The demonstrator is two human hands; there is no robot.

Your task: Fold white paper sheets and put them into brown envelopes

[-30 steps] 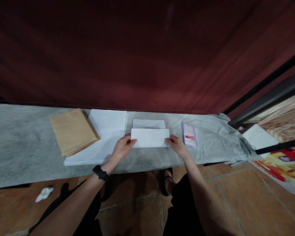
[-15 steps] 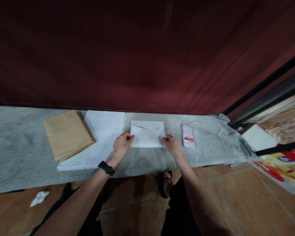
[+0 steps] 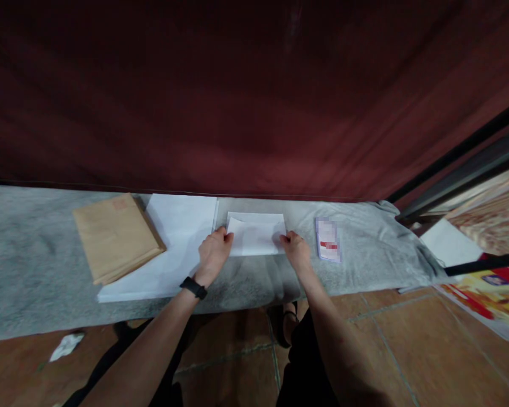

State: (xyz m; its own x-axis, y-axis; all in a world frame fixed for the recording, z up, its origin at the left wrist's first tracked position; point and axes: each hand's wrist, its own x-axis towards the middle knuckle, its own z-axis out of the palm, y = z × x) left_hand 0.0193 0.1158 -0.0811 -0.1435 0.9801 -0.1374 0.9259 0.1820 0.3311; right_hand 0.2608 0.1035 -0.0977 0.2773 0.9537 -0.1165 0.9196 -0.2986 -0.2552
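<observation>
A white sheet of paper [image 3: 257,240], folded over on itself, lies on the grey cloth in front of me. My left hand [image 3: 214,246] pinches its left edge between thumb and curled fingers. At the opposite edge my right hand [image 3: 296,249] grips the paper the same way. The fold's upper layer stops a little short of the sheet's far edge. To the right of my right hand lies a small stack of cards or slips [image 3: 328,240], its print blurred out. Left of my left hand is a stack of larger white paper [image 3: 182,226].
Brown envelopes [image 3: 116,234] rest partly on the white paper stack. The grey cloth [image 3: 373,249] covers a narrow surface below a dark red curtain [image 3: 254,113]. A black metal frame [image 3: 462,164] and a colourful printed box [image 3: 492,299] are at right. Crumpled tissue [image 3: 67,346] lies on the tiled floor.
The folded paper's upper layer now lies flatter and more level, its slanted gap smaller. Both hands keep hold of the side edges. The whole view has shifted slightly.
</observation>
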